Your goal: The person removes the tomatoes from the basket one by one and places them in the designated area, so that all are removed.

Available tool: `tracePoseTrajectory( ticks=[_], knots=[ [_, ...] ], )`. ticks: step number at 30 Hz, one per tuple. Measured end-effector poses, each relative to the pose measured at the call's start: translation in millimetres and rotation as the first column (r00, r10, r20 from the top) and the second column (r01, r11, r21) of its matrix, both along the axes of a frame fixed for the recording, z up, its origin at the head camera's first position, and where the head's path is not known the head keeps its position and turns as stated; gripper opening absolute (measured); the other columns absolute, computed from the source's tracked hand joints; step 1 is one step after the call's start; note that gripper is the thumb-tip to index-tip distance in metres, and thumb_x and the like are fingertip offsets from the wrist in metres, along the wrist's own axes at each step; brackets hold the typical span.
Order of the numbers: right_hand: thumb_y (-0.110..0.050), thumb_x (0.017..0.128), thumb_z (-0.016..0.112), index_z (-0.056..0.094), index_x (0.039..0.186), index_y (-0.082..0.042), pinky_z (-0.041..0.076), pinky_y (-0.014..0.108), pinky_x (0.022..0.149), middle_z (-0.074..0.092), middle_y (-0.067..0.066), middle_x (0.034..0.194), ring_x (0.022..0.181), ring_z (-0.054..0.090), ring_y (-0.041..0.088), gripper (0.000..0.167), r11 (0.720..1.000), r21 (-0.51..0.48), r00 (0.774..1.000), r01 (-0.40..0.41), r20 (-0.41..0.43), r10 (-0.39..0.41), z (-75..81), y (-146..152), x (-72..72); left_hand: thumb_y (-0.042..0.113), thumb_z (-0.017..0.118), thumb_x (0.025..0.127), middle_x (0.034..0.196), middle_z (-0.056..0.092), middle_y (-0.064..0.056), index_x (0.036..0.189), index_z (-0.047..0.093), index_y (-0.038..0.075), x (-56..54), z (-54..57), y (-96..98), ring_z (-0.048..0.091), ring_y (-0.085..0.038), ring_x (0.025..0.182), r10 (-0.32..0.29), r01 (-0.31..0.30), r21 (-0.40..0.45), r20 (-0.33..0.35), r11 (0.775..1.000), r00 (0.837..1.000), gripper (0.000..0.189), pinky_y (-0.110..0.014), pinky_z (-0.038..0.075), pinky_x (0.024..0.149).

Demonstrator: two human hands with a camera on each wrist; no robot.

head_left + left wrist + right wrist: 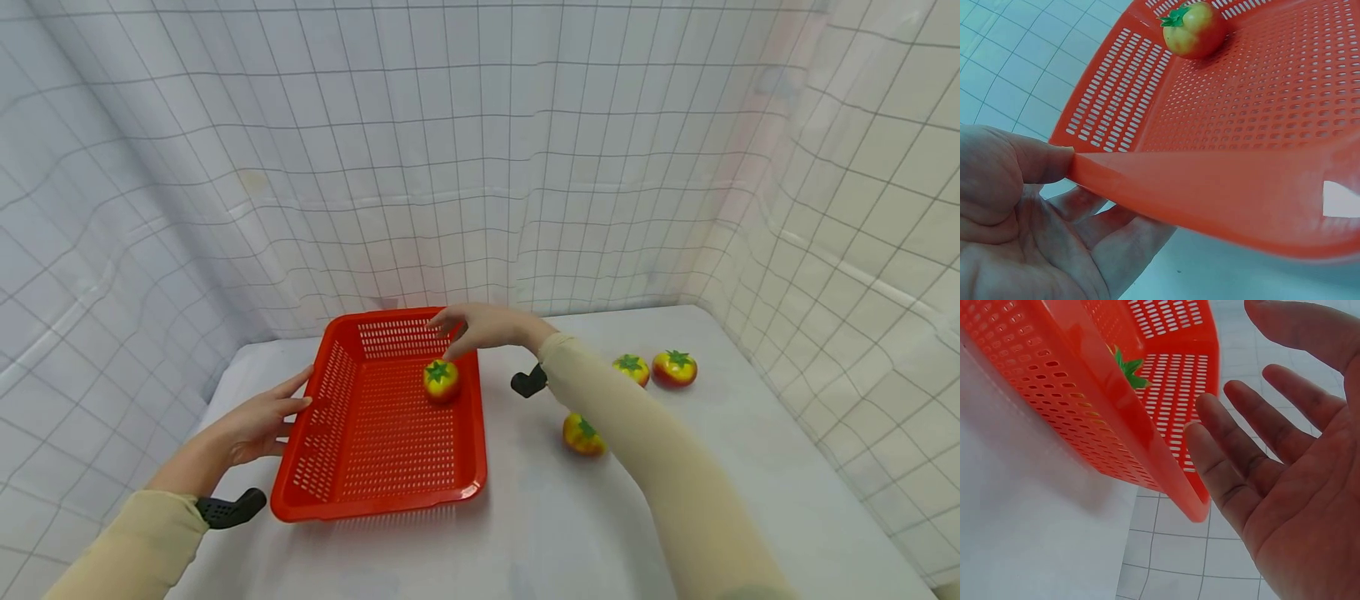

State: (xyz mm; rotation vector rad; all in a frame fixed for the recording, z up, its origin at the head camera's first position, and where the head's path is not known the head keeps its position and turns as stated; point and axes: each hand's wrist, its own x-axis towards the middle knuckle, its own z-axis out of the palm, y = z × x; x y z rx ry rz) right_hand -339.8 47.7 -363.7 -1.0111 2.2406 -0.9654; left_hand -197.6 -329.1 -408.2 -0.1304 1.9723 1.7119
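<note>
A red plastic basket [393,442] with slotted walls rests on the white table. My left hand [255,423] grips its left rim; in the left wrist view the thumb is on the rim and the other fingers reach beneath it. One red-and-yellow tomato [441,380] with a green leafy top sits inside, toward the far right. Just above that tomato, over the basket's right wall, my right hand [487,325] hovers with fingers spread and nothing in its grasp. In the right wrist view, the rim partly hides the tomato's green leaves [1130,370].
To the right of the basket lie three more tomatoes: one nearer [582,435], one farther back [632,368] partly behind the right sleeve [637,417], and another [674,368] beside that. White gridded sheeting [465,167] stands around the table's back and sides.
</note>
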Motion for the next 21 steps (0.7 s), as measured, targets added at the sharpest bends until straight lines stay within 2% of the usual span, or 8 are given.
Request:
tracePoseTrajectory(
  ticks=[3,8,10,16,21],
  knots=[
    [-0.031,0.089,0.079,0.056,0.146,-0.022,0.051,0.035,0.098,0.06,-0.002,0.135,0.12,0.057,0.017,0.061,1.0,-0.007,1.0,-0.014,0.005,0.014,-2.2,-7,-1.9,0.026,0.043,0.111,0.149,0.041,-0.027,0.163,-0.009,0.03,-0.4,-0.3,-0.4,0.066,-0.034,0.111,0.0,0.0,0.003,0.002,1.0,1.0,0.073,-0.055,0.057,0.09],
    [-0.023,0.09,0.079,0.056,0.146,-0.016,0.051,0.033,0.099,0.059,0.003,0.138,0.128,0.055,0.026,0.061,0.999,-0.013,0.999,-0.04,0.005,0.04,-7.6,-18,-4.7,0.026,0.043,0.111,0.15,0.04,-0.026,0.163,-0.009,0.031,-0.9,-0.3,-1.2,0.065,-0.033,0.112,0.001,-0.001,0.004,0.008,1.0,1.0,0.073,-0.055,0.057,0.091],
    [-0.022,0.09,0.079,0.056,0.146,-0.016,0.051,0.032,0.098,0.059,0.003,0.138,0.128,0.055,0.026,0.061,0.999,-0.003,0.999,-0.039,-0.006,0.039,-10.9,-23,-5.7,0.025,0.042,0.112,0.15,0.04,-0.026,0.163,-0.009,0.03,-1.1,0.1,-1.2,0.065,-0.033,0.112,0.001,-0.001,0.003,0.01,1.0,1.0,0.073,-0.054,0.057,0.09],
    [-0.021,0.089,0.08,0.058,0.143,-0.018,0.052,0.03,0.094,0.06,-0.002,0.132,0.114,0.058,0.016,0.059,0.997,0.071,0.999,-0.008,-0.045,0.011,-17.4,-30,-6.0,0.026,0.043,0.111,0.153,0.037,-0.027,0.163,-0.009,0.032,-1.4,-0.5,-0.6,0.064,-0.035,0.115,0.003,-0.003,0.01,0.009,1.0,1.0,0.073,-0.056,0.056,0.092],
    [-0.02,0.09,0.079,0.057,0.144,-0.022,0.051,0.033,0.097,0.057,0.002,0.14,0.124,0.053,0.023,0.059,0.991,0.133,0.998,0.001,-0.064,0.008,-21.4,-33,-4.2,0.026,0.043,0.111,0.152,0.037,-0.027,0.163,-0.009,0.031,-1.4,0.7,-0.7,0.064,-0.035,0.115,0.001,-0.001,0.008,0.008,1.0,1.0,0.073,-0.056,0.056,0.091]
  ],
)
